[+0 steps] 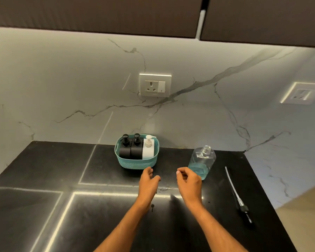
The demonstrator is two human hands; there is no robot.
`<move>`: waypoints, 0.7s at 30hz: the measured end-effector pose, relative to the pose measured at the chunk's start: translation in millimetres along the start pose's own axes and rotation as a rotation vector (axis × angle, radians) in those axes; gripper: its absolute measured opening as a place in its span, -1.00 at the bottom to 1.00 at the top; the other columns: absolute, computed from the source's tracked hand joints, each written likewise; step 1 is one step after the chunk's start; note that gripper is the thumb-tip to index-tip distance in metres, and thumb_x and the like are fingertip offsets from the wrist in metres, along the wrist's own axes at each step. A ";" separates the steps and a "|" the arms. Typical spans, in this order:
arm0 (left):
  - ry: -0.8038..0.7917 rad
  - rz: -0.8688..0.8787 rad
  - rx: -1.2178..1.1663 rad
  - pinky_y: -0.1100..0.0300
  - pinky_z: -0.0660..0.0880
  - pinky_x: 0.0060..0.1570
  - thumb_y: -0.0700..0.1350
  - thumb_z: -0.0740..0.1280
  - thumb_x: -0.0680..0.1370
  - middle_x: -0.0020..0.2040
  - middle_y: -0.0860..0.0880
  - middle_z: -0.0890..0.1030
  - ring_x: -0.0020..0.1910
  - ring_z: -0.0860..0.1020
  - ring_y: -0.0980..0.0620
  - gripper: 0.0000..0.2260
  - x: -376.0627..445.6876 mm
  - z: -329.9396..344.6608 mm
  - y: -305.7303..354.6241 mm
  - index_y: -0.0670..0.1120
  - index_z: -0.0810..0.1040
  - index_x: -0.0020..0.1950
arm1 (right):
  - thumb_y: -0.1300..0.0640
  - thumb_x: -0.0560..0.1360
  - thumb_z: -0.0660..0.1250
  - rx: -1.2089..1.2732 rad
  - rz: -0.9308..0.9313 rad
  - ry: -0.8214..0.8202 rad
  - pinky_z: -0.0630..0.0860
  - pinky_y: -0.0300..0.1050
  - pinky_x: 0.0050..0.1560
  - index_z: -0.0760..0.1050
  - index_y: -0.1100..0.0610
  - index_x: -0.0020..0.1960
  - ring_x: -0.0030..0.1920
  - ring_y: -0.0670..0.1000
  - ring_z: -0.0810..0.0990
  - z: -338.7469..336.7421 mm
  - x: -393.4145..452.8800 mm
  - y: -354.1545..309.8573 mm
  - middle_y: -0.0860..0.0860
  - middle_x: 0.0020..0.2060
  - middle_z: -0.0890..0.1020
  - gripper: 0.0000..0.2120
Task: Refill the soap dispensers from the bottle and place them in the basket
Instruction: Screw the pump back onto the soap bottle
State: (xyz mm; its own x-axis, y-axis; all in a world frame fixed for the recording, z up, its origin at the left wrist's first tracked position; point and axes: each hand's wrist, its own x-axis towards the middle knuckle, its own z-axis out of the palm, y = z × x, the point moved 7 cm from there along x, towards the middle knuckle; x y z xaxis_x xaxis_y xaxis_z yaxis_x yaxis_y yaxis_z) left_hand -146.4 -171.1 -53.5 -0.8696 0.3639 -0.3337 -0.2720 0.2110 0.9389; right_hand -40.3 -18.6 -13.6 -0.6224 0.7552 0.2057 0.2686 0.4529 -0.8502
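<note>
A teal basket (133, 164) stands at the back of the black counter. Inside it are two black soap dispensers (125, 149) (136, 149) and one white dispenser (148, 149), all upright with pumps on. To the right stands a clear bottle (201, 161), uncapped, with a little blue liquid at its bottom. Its black pump with a long tube (236, 195) lies on the counter further right. My left hand (148, 182) hovers just in front of the basket, fingers relaxed, holding nothing. My right hand (188, 180) hangs loosely curled just left of the bottle, empty.
The black counter (62, 179) ends at a drop on the right side. A marble wall rises behind it with a socket plate (155, 85) above the basket and another plate (301, 93) at the right. Dark cabinets hang overhead.
</note>
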 end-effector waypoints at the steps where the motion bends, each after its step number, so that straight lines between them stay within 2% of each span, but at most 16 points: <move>1: -0.018 0.016 0.024 -0.03 0.35 0.50 -0.28 0.34 0.58 0.54 -0.07 0.39 0.51 0.38 -0.04 -0.42 -2.3 11.1 0.9 -0.10 0.28 0.59 | 0.18 0.57 0.40 -0.017 -0.015 0.026 0.61 -0.26 -0.20 0.65 0.04 -0.03 -0.22 -0.16 0.64 -12.7 -2.2 4.0 -0.14 -0.26 0.65 -0.93; 6: -0.104 0.089 0.144 0.04 0.35 0.49 -0.26 0.38 0.56 0.56 -0.06 0.39 0.51 0.38 0.00 -0.39 -11.2 61.1 10.6 -0.10 0.28 0.59 | 0.22 0.54 0.42 -0.135 -0.001 0.128 0.56 -0.27 -0.26 0.65 0.05 -0.08 -0.26 -0.17 0.62 -72.4 -6.1 37.2 -0.14 -0.29 0.63 -0.91; 9: -0.154 0.126 0.216 0.05 0.33 0.49 -0.22 0.43 0.56 0.58 -0.06 0.35 0.53 0.35 -0.01 -0.34 -11.5 85.6 17.8 -0.08 0.25 0.60 | 0.26 0.53 0.43 -0.207 0.051 0.186 0.51 -0.33 -0.20 0.66 0.10 0.00 -0.21 -0.16 0.60 -107.2 -7.0 60.8 -0.11 -0.22 0.62 -0.89; 11: -0.178 0.151 0.255 0.06 0.31 0.49 -0.16 0.49 0.55 0.60 -0.07 0.32 0.55 0.33 -0.04 -0.29 -9.5 101.5 23.3 -0.09 0.22 0.62 | 0.28 0.52 0.43 -0.268 0.077 0.207 0.52 -0.29 -0.12 0.65 0.14 0.04 -0.15 -0.10 0.59 -128.3 -7.2 76.1 -0.07 -0.17 0.62 -0.87; 13: -0.191 0.178 0.286 0.05 0.30 0.50 -0.11 0.53 0.53 0.61 -0.09 0.29 0.57 0.31 -0.05 -0.23 -6.7 114.8 29.3 -0.10 0.20 0.63 | 0.28 0.51 0.45 -0.348 0.091 0.211 0.51 -0.20 -0.04 0.64 0.16 0.07 -0.06 -0.07 0.55 -144.1 -8.5 89.3 -0.04 -0.12 0.61 -0.85; 15: -0.192 0.198 0.307 0.04 0.29 0.51 -0.07 0.55 0.51 0.62 -0.10 0.27 0.58 0.29 -0.06 -0.18 -2.3 126.5 34.4 -0.11 0.17 0.64 | 0.27 0.49 0.47 -0.423 0.108 0.208 0.46 -0.21 -0.04 0.63 0.18 0.10 -0.03 -0.09 0.49 -156.5 -10.9 101.8 -0.02 -0.10 0.61 -0.81; 21: -0.165 0.248 0.338 0.03 0.30 0.51 -0.05 0.60 0.45 0.61 -0.11 0.28 0.57 0.31 -0.08 -0.11 12.4 147.9 47.0 -0.15 0.17 0.64 | 0.14 0.45 0.53 -0.559 0.246 0.110 0.57 -0.17 -0.04 0.60 0.15 0.18 -0.01 -0.07 0.46 -170.5 -21.2 143.1 -0.01 -0.03 0.59 -0.68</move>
State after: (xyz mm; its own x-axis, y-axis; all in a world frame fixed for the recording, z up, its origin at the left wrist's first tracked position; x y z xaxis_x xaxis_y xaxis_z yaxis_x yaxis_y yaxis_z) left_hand -109.0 -22.5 -26.1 -0.8069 0.5746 -0.1368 0.1103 0.3741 0.9208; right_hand 136.6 110.9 -57.0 -0.4221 0.8999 0.1098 0.7573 0.4166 -0.5028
